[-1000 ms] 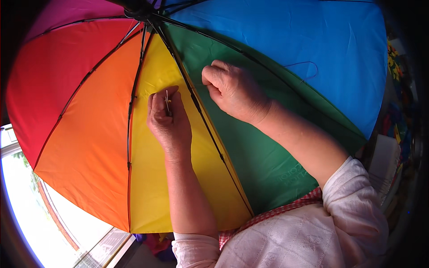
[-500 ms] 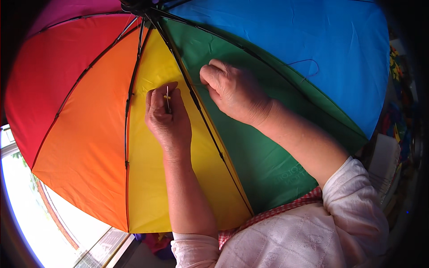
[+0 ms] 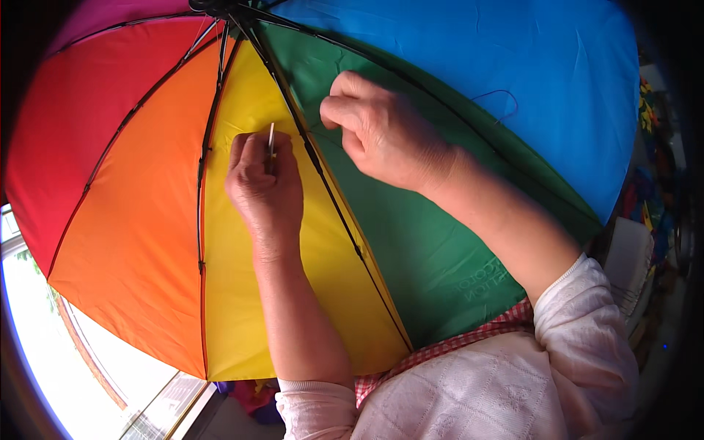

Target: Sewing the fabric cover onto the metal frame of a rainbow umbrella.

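Note:
An opened rainbow umbrella [image 3: 433, 242] lies inside-up before me, its black ribs meeting at the hub [image 3: 213, 6]. Over the yellow panel [image 3: 323, 293], my left hand [image 3: 264, 194] is closed around a slim, pale metal tool [image 3: 271, 138] whose tip sticks up past the fingers; its lower part is hidden. My right hand [image 3: 381, 132] hangs above the green panel with fingers pinched. A faint thread runs from near the rib [image 3: 312, 150] between the hands toward its fingertips. Whether a needle is there is too small to tell.
A dark thread loop [image 3: 502, 99] lies across the green-blue seam. Red-checked cloth [image 3: 484, 330] shows at my waist below the umbrella. At the right stands a pale box-like object [image 3: 629, 253] beside colourful items. A bright window [image 3: 59, 352] is at lower left.
My right hand has moved slightly up and left, its fingers still pinched. My left hand, with the metal tool, has shifted a little left. The umbrella has also slid slightly left.

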Demonstrator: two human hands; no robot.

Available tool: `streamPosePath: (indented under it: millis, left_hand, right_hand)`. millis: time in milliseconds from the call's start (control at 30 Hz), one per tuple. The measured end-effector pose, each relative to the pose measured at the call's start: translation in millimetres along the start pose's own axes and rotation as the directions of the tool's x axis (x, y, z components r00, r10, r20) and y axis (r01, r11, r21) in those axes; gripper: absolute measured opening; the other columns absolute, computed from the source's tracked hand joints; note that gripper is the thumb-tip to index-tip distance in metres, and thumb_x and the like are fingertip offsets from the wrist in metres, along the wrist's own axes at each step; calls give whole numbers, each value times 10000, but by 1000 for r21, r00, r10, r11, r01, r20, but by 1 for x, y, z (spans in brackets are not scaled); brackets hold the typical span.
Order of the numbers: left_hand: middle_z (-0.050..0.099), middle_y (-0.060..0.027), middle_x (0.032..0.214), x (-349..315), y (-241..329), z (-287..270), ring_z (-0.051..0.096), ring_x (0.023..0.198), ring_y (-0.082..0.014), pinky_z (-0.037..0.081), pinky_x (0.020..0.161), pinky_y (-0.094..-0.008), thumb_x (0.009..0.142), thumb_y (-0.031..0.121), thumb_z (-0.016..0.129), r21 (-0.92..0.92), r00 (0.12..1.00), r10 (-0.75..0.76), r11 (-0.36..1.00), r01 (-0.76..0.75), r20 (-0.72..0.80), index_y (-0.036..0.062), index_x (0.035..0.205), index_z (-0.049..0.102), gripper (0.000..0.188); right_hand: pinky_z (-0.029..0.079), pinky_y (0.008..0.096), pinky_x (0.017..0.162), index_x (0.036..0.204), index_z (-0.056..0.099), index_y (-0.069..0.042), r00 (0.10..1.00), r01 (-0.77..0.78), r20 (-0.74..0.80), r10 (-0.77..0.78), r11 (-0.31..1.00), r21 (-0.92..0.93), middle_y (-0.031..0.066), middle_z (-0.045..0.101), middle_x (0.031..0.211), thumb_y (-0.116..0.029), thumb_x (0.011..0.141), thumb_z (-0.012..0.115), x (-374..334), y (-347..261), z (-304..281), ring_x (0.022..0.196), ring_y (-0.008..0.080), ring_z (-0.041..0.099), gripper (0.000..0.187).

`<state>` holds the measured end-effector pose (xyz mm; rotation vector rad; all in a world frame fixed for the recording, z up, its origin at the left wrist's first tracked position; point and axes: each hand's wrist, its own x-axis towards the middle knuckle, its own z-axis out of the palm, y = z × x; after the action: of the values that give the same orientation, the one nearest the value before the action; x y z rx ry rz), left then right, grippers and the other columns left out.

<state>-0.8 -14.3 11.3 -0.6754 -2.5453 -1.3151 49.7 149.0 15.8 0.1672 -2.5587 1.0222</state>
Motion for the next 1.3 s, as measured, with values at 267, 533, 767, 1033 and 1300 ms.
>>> streamPosePath:
  millis: [267,533,767,1033,1300]
  left_hand:
    - [468,-13,718,-4,-9,-9,434,593,-94,365,545,-230,790,-52,612,-46,995,-97,994,95,-36,28,755,574,95]
    - [454,9,730,-5,-10,-12,431,626,-71,367,578,-207,791,-61,600,-129,987,-163,979,161,-8,33,760,570,104]
    - [454,9,730,-5,-9,-10,430,627,-69,368,576,-210,800,-55,598,-171,986,-167,972,164,-5,41,773,580,101]
    - [491,2,742,-5,-9,-12,450,636,-74,373,574,-216,797,-56,612,-147,988,-152,977,152,9,42,768,585,105]
    - [516,-4,752,-5,-15,-13,470,640,-81,386,576,-219,786,-78,618,-145,995,-83,985,89,52,39,770,591,122]
  right_hand:
    - [473,379,652,770,494,-5,993,114,-16,-115,992,-58,116,481,840,93,689,572,-13,9,13,758,305,545,149]
    - [468,394,654,811,491,-23,999,-15,28,16,1000,-26,128,480,872,43,711,603,-22,0,8,758,313,545,165]
    - [466,380,629,767,499,-13,999,-8,-48,6,999,-48,116,489,847,51,719,607,-18,2,21,738,307,554,134]
    - [463,362,614,720,507,-5,1000,9,-22,-10,1000,-9,106,479,802,61,722,626,-22,5,11,725,293,552,136]
    - [466,354,611,730,513,-5,1000,2,-25,-3,1000,-30,101,481,804,64,717,640,-22,6,13,713,278,553,145]
